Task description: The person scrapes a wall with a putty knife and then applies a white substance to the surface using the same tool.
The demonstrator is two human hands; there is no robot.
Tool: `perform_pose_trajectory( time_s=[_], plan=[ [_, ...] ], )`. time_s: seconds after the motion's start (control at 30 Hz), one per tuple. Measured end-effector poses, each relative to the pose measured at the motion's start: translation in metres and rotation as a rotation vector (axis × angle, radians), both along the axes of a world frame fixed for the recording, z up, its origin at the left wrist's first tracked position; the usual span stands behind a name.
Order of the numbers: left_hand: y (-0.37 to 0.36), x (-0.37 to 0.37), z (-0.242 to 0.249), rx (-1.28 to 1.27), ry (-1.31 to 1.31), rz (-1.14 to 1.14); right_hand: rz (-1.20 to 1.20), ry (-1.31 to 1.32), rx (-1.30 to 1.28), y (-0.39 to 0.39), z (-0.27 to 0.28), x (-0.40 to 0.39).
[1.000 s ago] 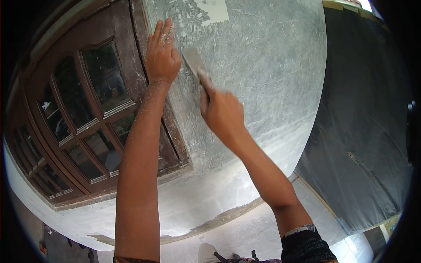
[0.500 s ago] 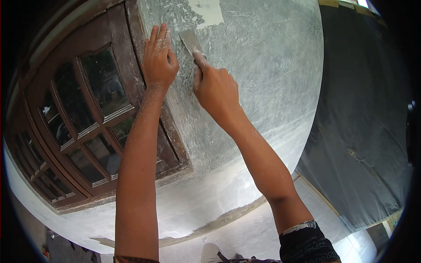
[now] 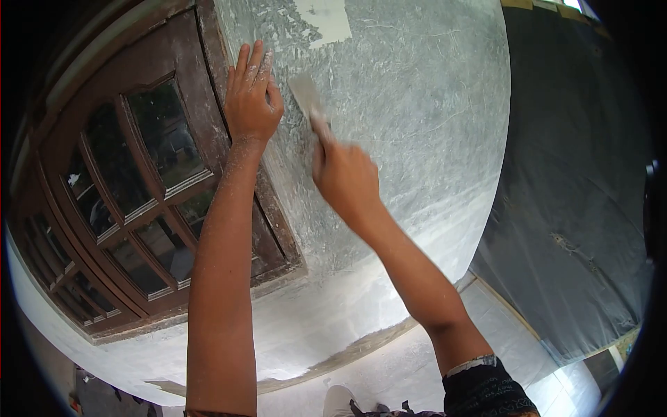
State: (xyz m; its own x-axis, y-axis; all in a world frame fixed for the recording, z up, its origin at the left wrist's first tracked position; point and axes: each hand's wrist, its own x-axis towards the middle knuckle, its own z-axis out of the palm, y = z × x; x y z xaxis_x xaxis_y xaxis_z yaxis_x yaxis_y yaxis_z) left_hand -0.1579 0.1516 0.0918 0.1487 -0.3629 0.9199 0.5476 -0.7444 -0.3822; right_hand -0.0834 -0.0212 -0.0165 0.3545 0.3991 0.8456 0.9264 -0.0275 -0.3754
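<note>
My left hand (image 3: pixel 253 104) lies with fingers stretched out on the edge of the window frame and wall, white dust on its fingers. In my right hand (image 3: pixel 347 177) is a putty knife (image 3: pixel 306 96), its flat metal blade against the grey wall (image 3: pixel 417 118) and slightly blurred. The index finger points along the tool toward the blade. Above the blade, a pale patch (image 3: pixel 330 21) shows on the rough, scraped surface.
A brown wooden window (image 3: pixel 156 201) with glass panes fills the left side. Dark plastic sheeting (image 3: pixel 570 187) hangs at the right. Light floor tiles (image 3: pixel 500 313) and a shoe (image 3: pixel 338 401) show below.
My right hand and the putty knife have moved down the wall, toward my body. My left hand has stayed almost in place.
</note>
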Motion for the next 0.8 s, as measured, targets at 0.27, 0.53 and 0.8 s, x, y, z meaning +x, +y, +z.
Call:
perform_pose_trajectory(
  time_s=[0.27,0.53,0.8],
  plan=[
    [0.001,0.001,-0.002,-0.007,-0.004,0.021,0.051,-0.001,0.053,0.017,0.019,0.006],
    [0.0,0.002,-0.001,-0.012,0.001,-0.001,0.06,0.023,-0.07,-0.005,-0.043,0.003],
    [-0.005,-0.003,-0.001,0.013,0.078,0.04,0.035,0.015,0.151,0.007,0.022,0.019]
  ],
)
